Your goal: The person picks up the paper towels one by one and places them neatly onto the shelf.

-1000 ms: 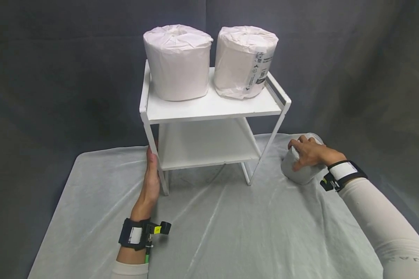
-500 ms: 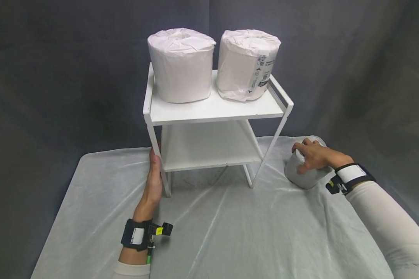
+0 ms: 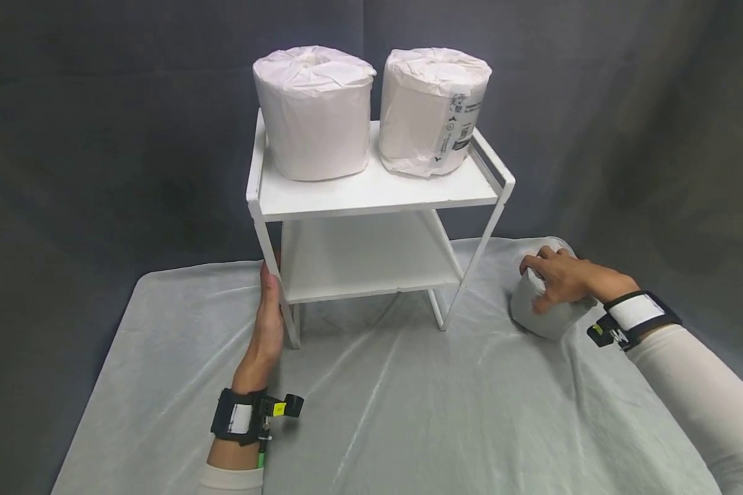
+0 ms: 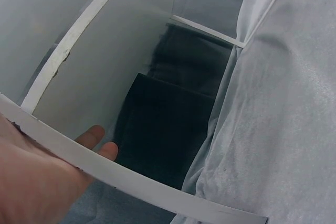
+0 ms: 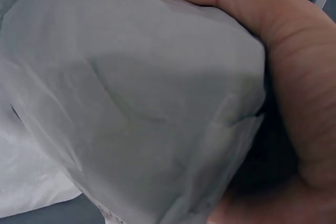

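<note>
In the head view, my left hand (image 3: 267, 320) is at the left front leg of a small white two-tier shelf rack (image 3: 371, 295). Its fingertips (image 4: 107, 150) show past the leg in the left wrist view, with the leg between them and the palm; the thumb is partly hidden. At the right, my right hand (image 3: 563, 280) grips a paper-wrapped toilet roll (image 3: 541, 315) from above, fingers and thumb spread around it. The wrapped roll (image 5: 136, 93) fills most of the right wrist view and looks tilted.
Two more wrapped rolls stand upright on the top shelf, a left roll (image 3: 316, 130) and a right roll (image 3: 430, 124) with printed label. A pale grey cloth (image 3: 396, 426) covers the table. Dark curtains (image 3: 161, 137) hang behind and at the sides.
My right hand and the toilet roll it holds have shifted slightly right, away from the rack. My left hand stays at the rack's leg.
</note>
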The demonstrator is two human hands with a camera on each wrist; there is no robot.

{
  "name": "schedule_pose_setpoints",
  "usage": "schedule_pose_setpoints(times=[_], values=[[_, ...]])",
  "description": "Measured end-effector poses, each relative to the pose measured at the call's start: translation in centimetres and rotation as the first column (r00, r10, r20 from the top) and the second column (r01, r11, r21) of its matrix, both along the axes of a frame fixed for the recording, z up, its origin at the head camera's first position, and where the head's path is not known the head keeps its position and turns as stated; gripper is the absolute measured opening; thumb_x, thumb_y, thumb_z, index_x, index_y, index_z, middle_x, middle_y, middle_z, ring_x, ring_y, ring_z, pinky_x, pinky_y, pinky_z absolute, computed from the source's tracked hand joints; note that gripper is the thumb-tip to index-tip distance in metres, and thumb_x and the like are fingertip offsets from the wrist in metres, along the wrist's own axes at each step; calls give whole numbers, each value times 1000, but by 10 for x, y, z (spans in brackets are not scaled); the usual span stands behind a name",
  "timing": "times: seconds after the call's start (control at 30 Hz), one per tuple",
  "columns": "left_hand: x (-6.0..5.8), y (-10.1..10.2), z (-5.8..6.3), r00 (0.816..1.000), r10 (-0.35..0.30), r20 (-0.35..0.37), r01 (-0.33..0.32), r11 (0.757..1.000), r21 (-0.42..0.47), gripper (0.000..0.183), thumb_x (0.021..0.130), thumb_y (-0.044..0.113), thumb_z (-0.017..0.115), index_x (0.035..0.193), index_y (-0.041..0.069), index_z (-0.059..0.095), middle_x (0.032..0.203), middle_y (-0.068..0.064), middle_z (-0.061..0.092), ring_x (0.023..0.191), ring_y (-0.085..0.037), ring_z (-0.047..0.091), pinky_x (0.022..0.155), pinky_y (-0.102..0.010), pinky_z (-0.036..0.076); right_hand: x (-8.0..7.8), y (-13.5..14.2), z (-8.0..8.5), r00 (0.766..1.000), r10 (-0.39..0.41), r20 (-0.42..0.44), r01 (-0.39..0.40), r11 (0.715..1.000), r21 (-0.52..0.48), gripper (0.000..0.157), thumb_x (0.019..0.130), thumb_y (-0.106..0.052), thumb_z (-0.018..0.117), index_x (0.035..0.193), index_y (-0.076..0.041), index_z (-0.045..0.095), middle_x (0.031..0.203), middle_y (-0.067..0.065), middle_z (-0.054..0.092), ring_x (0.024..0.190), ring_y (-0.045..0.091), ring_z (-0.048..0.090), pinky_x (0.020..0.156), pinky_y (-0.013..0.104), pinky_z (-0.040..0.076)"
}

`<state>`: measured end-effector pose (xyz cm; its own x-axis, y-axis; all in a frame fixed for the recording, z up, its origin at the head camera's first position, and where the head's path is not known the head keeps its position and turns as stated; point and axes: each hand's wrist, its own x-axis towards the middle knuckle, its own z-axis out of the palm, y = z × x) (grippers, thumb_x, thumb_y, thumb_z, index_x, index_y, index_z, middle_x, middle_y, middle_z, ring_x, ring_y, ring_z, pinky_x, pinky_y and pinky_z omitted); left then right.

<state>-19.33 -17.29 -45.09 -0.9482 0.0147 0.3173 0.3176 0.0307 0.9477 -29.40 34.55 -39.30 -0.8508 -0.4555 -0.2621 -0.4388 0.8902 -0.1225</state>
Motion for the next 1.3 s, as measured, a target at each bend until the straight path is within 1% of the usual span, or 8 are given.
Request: schedule_pose_setpoints(times=[0.2, 0.37, 0.53, 0.7, 0.87, 1.07, 1.17, 1.3], values=[[0, -1, 0, 1000, -6, 2, 6, 1000, 4, 74, 112, 51, 7, 168, 8, -15, 176, -15, -16, 162, -30, -17, 126, -60, -16, 10, -2, 10, 1000, -1, 13, 1, 1000, 26, 73, 69, -39, 93, 130, -19, 59, 123, 17, 53, 107, 39, 53, 66, 50, 52], [0, -1, -1, 1000, 2, 18, -2, 1000, -5, 71, 112, 47, 6, 168, 8, -14, 176, -17, -13, 163, -30, -16, 126, -60, -14, 17, -6, 20, 999, 23, 23, -23, 999, 23, 72, 69, -38, 92, 130, -21, 58, 123, 15, 52, 106, 38, 52, 64, 47, 52], [0, -1, 0, 1000, 0, -1, 0, 1000, -1, 72, 112, 48, 7, 168, 7, -14, 176, -19, -12, 163, -32, -14, 126, -59, -14, 25, -14, 32, 999, 41, 36, -41, 999, 18, 71, 70, -35, 92, 131, -22, 59, 126, 14, 51, 110, 38, 52, 65, 47, 54], [0, 0, 0, 1000, -5, -13, 5, 1000, 3, 74, 112, 50, 8, 168, 5, -14, 176, -19, -13, 163, -33, -15, 126, -60, -14, 38, -27, 40, 997, 65, 46, -66, 998, 22, 71, 70, -31, 93, 132, -23, 59, 127, 9, 51, 112, 33, 51, 67, 45, 52], [-1, -1, 0, 1000, -5, -22, 5, 1000, 8, 75, 112, 50, 8, 168, 5, -13, 176, -19, -13, 163, -33, -14, 127, -58, -13, 52, -41, 44, 992, 118, 38, -119, 993, 22, 69, 70, -28, 93, 131, -25, 60, 125, 4, 51, 112, 28, 49, 68, 41, 48], [-1, -1, 1, 999, -10, -32, 11, 1000, 28, 75, 112, 50, 9, 168, 5, -13, 176, -20, -12, 163, -32, -13, 127, -57, -14, 67, -54, 47, 982, 188, 1, -188, 982, 14, 67, 69, -28, 94, 127, -27, 61, 120, 1, 51, 111, 26, 49, 67, 39, 46], [-1, -1, 1, 1000, -8, -30, 8, 1000, 27, 74, 113, 48, 10, 168, 4, -12, 176, -20, -11, 163, -33, -13, 128, -56, -13, 75, -61, 48, 976, 216, -3, -216, 976, 18, 67, 68, -27, 94, 126, -29, 61, 120, -1, 51, 113, 26, 50, 69, 41, 46], [0, 0, 0, 1000, 1, -18, 0, 1000, 16, 73, 113, 47, 9, 168, 4, -12, 176, -20, -11, 163, -32, -12, 128, -56, -12, 85, -71, 50, 967, 255, 12, -255, 967, 19, 68, 68, -29, 96, 126, -31, 61, 122, -1, 50, 116, 25, 49, 72, 44, 45]])
